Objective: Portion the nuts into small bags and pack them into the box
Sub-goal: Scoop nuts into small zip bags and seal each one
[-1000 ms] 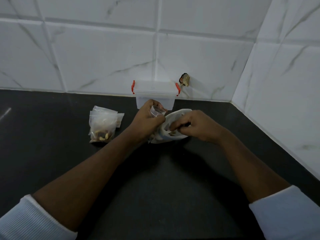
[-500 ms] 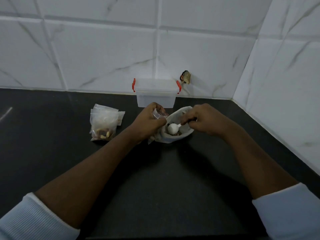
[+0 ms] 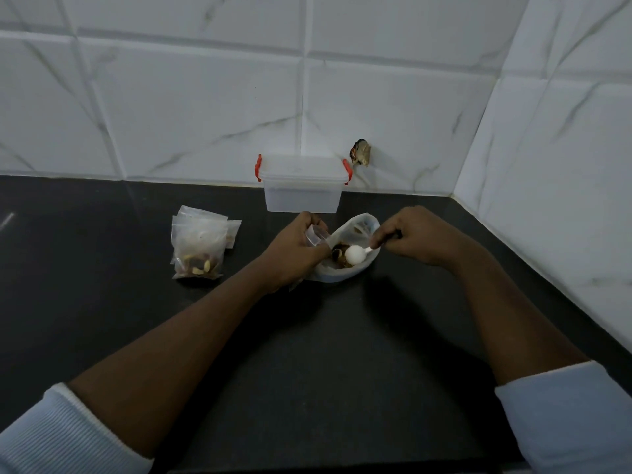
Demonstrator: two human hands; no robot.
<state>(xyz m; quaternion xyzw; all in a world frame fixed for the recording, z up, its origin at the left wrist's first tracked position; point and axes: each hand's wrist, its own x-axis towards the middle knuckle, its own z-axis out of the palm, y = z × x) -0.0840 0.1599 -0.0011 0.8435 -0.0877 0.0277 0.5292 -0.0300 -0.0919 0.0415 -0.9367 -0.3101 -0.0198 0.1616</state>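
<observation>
Partway through, by the look of it. On the counter (image 3: pixel 307 336), well left of the hands: a small pile of filled bags (image 3: pixel 198 248), with mixed nuts showing in the front one, none of them yet in the box (image 3: pixel 302 186). At the back, against the tiled wall: the box, lid on, red clips at both ends, seemingly holding nothing behind its cloudy sides. In the middle: left hand (image 3: pixel 294 249) curled round a clear bag (image 3: pixel 316 236), mouth turned toward the pouch (image 3: pixel 342 271) just beside it; right hand (image 3: pixel 407 234) pinching the handle of a white spoon (image 3: pixel 355 253), bowl inside the pouch over the nuts (image 3: pixel 338 253). No nuts to be made out in the clear bag. Left to do, judging from this: filling and sealing this bag, perhaps more, then opening the box and packing every bag inside.
</observation>
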